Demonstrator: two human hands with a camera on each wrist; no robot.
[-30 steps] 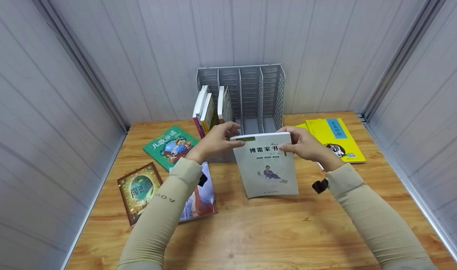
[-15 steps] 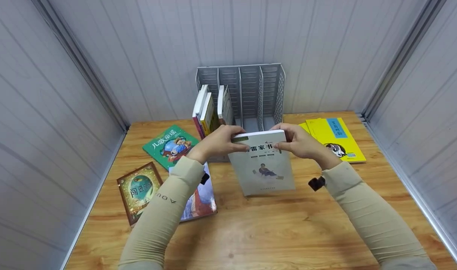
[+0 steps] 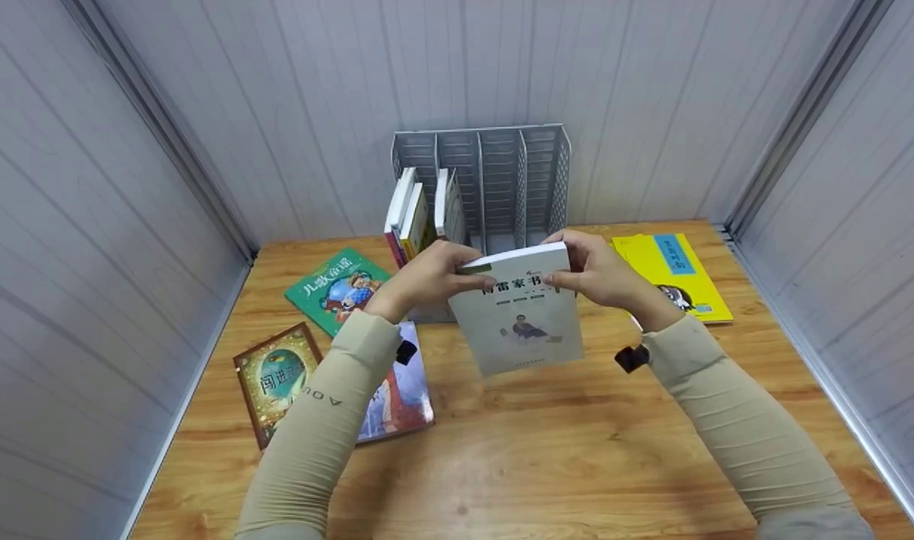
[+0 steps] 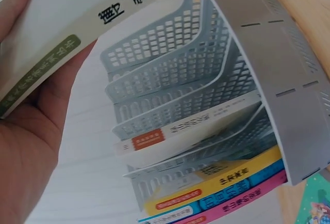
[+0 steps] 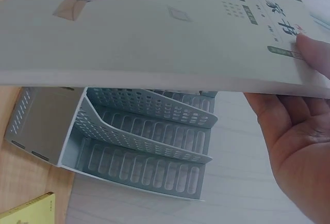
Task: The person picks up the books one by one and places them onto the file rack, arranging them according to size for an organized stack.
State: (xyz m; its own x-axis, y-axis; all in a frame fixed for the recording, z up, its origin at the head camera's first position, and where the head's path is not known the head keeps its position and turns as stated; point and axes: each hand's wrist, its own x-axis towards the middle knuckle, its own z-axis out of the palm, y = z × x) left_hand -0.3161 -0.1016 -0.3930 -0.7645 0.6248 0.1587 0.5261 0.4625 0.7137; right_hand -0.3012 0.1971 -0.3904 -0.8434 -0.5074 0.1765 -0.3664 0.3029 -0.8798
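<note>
A pale grey-green paperback book (image 3: 528, 322) is held up by both hands in front of the grey file rack (image 3: 502, 180), its cover towards me. At its upper left corner, my left hand (image 3: 434, 277) pinches it, thumb on the cover and fingers behind. My right hand (image 3: 603, 274) grips the upper right corner the same way. Several books (image 4: 216, 182) stand in the rack's first compartment, seen in the left wrist view. One white-edged book (image 3: 446, 206) fills part of the second. In the right wrist view, the book (image 5: 154, 43) hides part of the rack (image 5: 139, 141).
Left of the rack lie a green book (image 3: 344, 289), a brown-bordered book (image 3: 277, 371) and a purple-blue book (image 3: 408, 405) under the left forearm. Yellow books (image 3: 690, 277) lie at the right, partly behind the right hand. Panelled walls enclose the wooden table (image 3: 547, 465).
Both hands have raised the paperback and shifted it slightly left. Its lower edge is higher than before. The rack and the other books stay where they were.
</note>
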